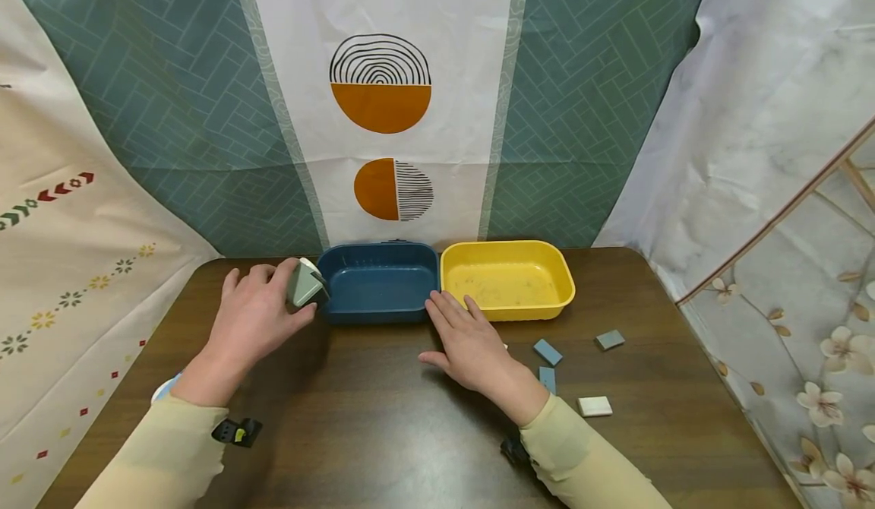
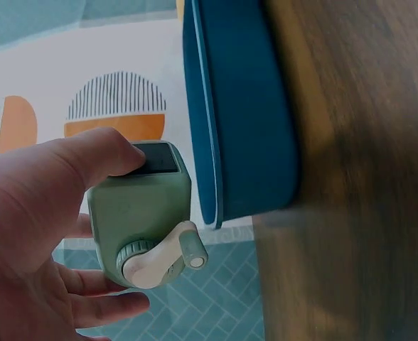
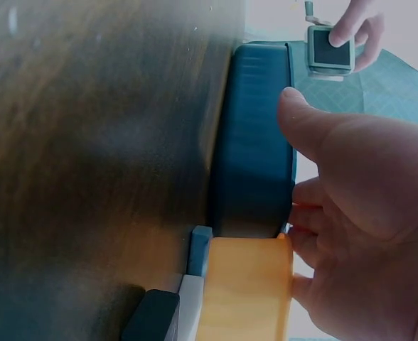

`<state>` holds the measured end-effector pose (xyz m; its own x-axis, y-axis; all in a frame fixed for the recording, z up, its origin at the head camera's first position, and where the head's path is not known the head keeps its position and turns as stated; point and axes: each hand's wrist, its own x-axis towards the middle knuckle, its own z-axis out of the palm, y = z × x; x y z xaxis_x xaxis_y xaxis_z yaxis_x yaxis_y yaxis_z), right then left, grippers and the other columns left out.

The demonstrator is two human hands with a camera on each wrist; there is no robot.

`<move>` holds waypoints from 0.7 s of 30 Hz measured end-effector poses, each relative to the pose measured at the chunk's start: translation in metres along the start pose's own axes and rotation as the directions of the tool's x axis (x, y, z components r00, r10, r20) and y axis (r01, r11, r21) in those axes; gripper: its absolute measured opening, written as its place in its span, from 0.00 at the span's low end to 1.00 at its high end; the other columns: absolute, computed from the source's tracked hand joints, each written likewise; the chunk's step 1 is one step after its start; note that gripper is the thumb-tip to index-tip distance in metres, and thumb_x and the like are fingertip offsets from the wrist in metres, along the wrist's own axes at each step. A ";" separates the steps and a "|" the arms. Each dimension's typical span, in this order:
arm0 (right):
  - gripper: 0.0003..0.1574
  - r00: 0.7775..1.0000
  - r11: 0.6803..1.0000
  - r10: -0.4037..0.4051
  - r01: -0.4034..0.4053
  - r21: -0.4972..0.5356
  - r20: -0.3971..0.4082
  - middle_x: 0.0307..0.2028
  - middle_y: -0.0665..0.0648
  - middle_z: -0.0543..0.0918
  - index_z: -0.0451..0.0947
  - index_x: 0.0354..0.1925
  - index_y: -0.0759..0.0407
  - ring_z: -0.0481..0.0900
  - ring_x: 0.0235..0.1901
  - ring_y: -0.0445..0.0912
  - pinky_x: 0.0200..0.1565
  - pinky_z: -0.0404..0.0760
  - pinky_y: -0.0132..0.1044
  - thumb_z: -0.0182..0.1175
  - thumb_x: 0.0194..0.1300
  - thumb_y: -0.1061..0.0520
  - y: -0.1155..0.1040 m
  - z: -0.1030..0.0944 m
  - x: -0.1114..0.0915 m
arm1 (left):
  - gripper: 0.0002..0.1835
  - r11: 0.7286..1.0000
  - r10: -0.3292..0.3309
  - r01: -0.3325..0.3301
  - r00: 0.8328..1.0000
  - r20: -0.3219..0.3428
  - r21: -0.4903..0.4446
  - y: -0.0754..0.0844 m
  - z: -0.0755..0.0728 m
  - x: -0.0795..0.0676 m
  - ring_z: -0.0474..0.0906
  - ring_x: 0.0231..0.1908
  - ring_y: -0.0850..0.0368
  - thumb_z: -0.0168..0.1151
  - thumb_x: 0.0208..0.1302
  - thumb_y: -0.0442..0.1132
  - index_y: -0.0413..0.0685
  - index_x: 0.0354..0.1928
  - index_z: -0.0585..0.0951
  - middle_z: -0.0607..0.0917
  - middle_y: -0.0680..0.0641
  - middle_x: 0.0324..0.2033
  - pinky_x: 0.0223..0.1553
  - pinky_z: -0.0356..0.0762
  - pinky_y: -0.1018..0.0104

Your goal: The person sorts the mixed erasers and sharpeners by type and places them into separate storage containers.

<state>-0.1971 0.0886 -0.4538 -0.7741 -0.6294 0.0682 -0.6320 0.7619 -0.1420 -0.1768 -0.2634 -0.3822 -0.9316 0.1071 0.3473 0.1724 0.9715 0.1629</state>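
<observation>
My left hand grips a green hand-crank pencil sharpener above the table, beside the left end of the blue bin. The thumb lies on the sharpener's dark panel, and its pale crank points toward the bin in the left wrist view. With fingers extended and nothing held, my right hand is at the front, where the blue bin meets the yellow bin. Its fingertips are at the bins' rims; whether they touch cannot be told. Both bins look bare inside.
Small blue-grey blocks and a white block lie on the brown table, right of my right hand. Another grey-blue block sits farther right. Patterned cloth hangs behind the bins. Something blue and white shows partly behind my left wrist.
</observation>
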 end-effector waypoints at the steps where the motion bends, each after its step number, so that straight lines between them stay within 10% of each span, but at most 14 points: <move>1: 0.58 1.000 1.000 0.001 -0.001 0.001 0.001 0.88 0.60 0.53 0.54 0.88 0.59 0.50 0.87 0.53 0.85 0.45 0.56 0.59 0.80 0.29 0.000 0.000 0.000 | 0.42 1.000 0.002 -0.002 1.000 -0.002 -0.002 0.001 0.001 0.001 0.77 0.57 0.27 0.78 0.61 0.48 0.36 0.73 0.75 0.83 0.25 0.52 0.66 0.57 0.22; 21: 0.58 1.000 1.000 0.002 -0.002 0.004 0.003 0.88 0.60 0.54 0.54 0.88 0.60 0.49 0.87 0.53 0.85 0.44 0.56 0.59 0.80 0.29 -0.001 -0.001 0.000 | 0.41 0.999 0.024 -0.024 1.000 -0.006 -0.038 0.026 0.014 0.021 0.75 0.59 0.28 0.75 0.64 0.47 0.37 0.75 0.74 0.81 0.25 0.57 0.67 0.59 0.24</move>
<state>-0.1969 0.0882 -0.4524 -0.7755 -0.6280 0.0648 -0.6300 0.7628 -0.1460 -0.1962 -0.2325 -0.3833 -0.9252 0.1290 0.3569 0.2069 0.9599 0.1893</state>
